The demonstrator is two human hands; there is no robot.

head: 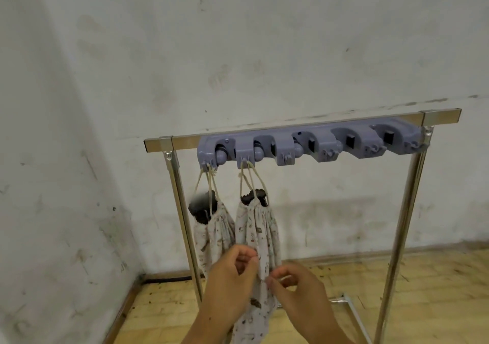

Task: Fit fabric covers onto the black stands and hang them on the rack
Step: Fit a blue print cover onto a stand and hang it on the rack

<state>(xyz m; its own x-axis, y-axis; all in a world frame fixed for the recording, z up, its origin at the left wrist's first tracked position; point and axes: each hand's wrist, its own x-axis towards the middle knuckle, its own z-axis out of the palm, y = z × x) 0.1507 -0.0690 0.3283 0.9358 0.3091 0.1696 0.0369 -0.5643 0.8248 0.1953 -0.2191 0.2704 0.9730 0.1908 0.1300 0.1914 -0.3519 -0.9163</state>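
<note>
A metal rack (291, 129) carries a blue-grey hook holder (307, 142) along its top bar. Two black stands in pale patterned fabric covers hang by cream drawstrings from the holder's two leftmost hooks. The left covered stand (211, 227) hangs free beside the rack's left post. The second covered stand (256, 227) hangs just right of it. My left hand (232, 283) and my right hand (296, 288) are both at the lower part of this second cover, fingers curled and pinching its fabric. The black tops of both stands poke out above the gathered covers.
The holder's three right slots (352, 140) hold nothing. The rack's right post (402, 238) and base bar (344, 301) stand on a wooden floor (436, 290). A stained white wall (238, 52) is right behind, with a corner at the left.
</note>
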